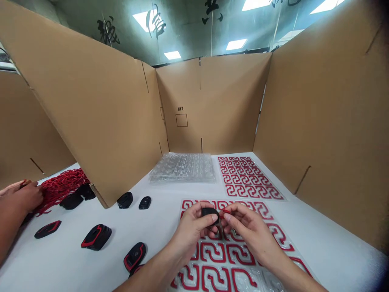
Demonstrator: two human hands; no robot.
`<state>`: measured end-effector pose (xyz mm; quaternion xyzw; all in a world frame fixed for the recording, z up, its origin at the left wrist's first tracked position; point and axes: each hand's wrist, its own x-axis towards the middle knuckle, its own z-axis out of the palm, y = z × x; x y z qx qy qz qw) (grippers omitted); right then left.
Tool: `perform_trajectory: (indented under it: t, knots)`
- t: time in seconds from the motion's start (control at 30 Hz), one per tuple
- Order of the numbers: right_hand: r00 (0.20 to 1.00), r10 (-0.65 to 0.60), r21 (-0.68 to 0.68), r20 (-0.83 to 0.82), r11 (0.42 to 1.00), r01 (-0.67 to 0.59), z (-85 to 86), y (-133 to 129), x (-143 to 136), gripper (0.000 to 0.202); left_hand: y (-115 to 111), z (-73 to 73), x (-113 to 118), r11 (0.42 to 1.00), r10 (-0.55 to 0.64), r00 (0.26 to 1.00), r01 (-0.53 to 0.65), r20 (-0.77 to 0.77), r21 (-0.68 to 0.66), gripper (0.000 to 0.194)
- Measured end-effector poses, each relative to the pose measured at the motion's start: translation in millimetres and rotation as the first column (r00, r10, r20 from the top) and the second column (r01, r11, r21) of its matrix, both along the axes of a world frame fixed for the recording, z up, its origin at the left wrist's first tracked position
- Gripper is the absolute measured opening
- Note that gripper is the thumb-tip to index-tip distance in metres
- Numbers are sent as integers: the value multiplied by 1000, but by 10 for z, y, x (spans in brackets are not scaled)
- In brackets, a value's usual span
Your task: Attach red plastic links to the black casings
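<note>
My left hand pinches a small black plastic casing between thumb and fingers. Close against its right side, my right hand holds a thin red strip in its fingertips. I cannot tell whether strip and casing touch. Both hands hover over a clear sheet with red S-shaped strips set in rows; a few of its places hold no full pair. To the left, black casings with red trim lie in a stack, partly behind my left forearm.
Other trimmed casings and plain black casings lie on the left. Behind are stacked clear trays and another red-strip sheet. Cardboard walls enclose the table. At far left, another person's hand is by a red strip pile.
</note>
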<state>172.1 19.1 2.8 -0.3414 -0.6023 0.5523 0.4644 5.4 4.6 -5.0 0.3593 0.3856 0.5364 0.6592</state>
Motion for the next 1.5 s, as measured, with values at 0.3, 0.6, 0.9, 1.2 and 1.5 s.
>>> perform_trajectory:
  t: [0.3,0.6,0.9,1.2,1.5]
  knots:
    - [996,-83,-32,-44,996,82,-11,-4,-14,31,-37,11,-26,1000,4,1000,-4,-9,8,32]
    - [984,-172,44,35,984,170,-41,24,36,22,-66,66,-11,997,76,996,-76,38,11,46]
    - [989,-110,-101,-99,990,100,-37,81,66,32,-47,106,-6,996,-22,976,40,215,-79,31]
    - [961,8,-248,-276,966,-79,-6,35,39,32,-84,139,-10,990,-45,961,79,272,-117,36]
    - [943,39,-244,-330,962,-125,-1,18,28,32,-123,135,1,989,-94,959,121,269,-86,30]
